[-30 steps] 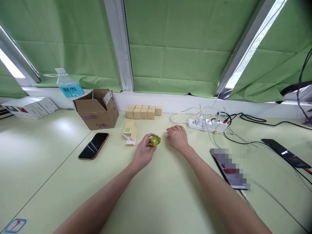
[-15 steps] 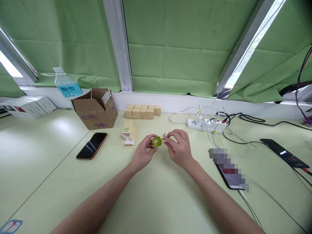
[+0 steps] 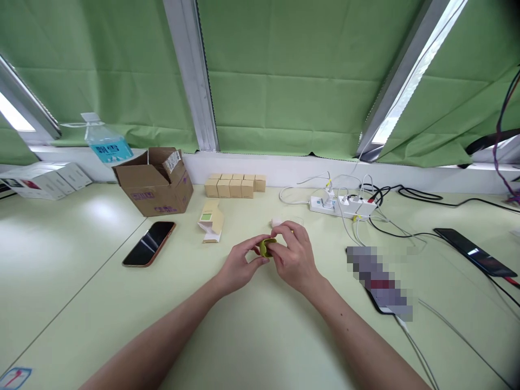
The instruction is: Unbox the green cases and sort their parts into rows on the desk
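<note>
While left hand (image 3: 239,266) closes thumb and fingers around green cup (image 3: 265,248), right hand (image 3: 296,259) bends fingers onto cup's mouth. Cup between both hands; whether right fingers pinch anything, cannot tell. Right of grip, nearer: phone (image 3: 389,305), screen pixelated. Left: dark phone (image 3: 149,244). Just beyond right fingers: white piece (image 3: 277,222). Beyond, left: opened carton (image 3: 212,219). Farther right: power strip (image 3: 357,207). Farther, slightly left: small boxes (image 3: 229,188). Farthest: green blinds (image 3: 280,103).
</note>
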Available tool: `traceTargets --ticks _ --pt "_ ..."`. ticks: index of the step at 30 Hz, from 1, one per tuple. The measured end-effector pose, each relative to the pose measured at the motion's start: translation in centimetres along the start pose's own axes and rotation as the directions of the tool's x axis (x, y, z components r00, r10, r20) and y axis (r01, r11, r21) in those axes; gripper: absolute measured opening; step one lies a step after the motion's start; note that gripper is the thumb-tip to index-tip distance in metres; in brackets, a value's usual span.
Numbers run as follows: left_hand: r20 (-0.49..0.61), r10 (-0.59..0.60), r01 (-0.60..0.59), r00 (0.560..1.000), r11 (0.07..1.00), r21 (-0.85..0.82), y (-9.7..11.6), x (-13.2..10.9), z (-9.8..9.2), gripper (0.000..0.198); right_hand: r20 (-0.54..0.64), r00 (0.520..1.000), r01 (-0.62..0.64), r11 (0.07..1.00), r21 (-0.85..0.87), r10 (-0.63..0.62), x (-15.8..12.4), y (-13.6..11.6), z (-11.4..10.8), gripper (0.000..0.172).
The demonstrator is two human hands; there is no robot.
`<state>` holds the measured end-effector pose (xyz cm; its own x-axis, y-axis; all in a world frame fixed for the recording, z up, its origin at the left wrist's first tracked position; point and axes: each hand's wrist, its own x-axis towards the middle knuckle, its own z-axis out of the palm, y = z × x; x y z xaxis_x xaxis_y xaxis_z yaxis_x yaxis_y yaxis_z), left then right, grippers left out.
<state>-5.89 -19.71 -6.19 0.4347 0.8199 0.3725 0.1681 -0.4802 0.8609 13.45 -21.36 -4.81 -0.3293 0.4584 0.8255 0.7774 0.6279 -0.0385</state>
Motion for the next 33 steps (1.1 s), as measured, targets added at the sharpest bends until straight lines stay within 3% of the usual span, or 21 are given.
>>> traceTargets --ticks 9,17,23,33 --pt "0.082 0.087 -0.105 0.993 0.965 0.239 -0.2 -0.1 -0.6 0.044 0.081 0.995 0.066 0.996 -0.062 -0.061 -0.1 0.1 0.0 0.018" --pt "0.105 0.154 -0.179 0.982 0.938 0.297 -0.2 -0.1 -0.7 0.045 0.058 0.994 0.094 0.991 -0.096 -0.089 -0.1 0.1 0.1 0.016" --pt "0.075 0.134 -0.148 0.988 0.963 0.225 -0.3 -0.1 -0.6 0.046 0.035 0.997 0.072 0.995 -0.066 -0.07 0.0 0.1 -0.1 0.015" --pt "0.043 0.006 -0.006 0.999 1.0 0.015 0.8 0.1 -0.3 0.041 -0.009 0.996 -0.089 0.967 0.237 0.094 -0.2 -0.2 -0.4 0.021"
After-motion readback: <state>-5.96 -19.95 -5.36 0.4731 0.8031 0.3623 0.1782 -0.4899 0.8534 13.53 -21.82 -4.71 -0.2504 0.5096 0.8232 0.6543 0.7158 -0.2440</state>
